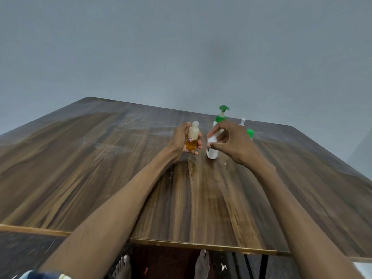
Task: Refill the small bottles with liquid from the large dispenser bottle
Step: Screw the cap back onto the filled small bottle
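The right hand (pixel 231 142), fingers curled pinching a small white cap (pixel 212 140), partly hides the white pump bottle with green dispenser head (pixel 221 115); a green-capped bottle (pixel 250 133) stands just beside that. All sit on a dark wood-grain table (pixel 100 158) against a grey wall (pixel 181 47). Just left of the pump bottle, the left hand (pixel 184 140) grips a small clear bottle half-filled with amber liquid (pixel 192 138), upright and uncapped.

small bottle (pixel 192 137) left of dispenser bottle (pixel 216 135), on table (pixel 100 158)
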